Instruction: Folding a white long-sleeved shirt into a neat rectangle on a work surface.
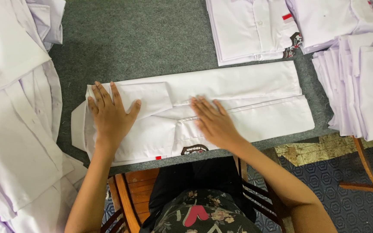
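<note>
A white shirt [255, 92] lies face down on the grey table [143, 39], folded lengthwise into a long strip, collar to the left. My left hand [110, 113] presses flat on the folded sleeve near the collar end, fingers spread. My right hand [214, 121] lies flat on the middle of the shirt, fingers together pointing up-left and slightly blurred. A dark round badge [194, 149] and a small red patch [158, 157] show at the shirt's near edge. Neither hand grips anything.
Unfolded white shirts [14, 121] are heaped at the left. Folded white shirts [255, 28] are stacked at the back right, with another stack [359, 86] at the right edge. A wooden chair [128, 194] stands below me, and a second chair leg [368, 166] is at the right.
</note>
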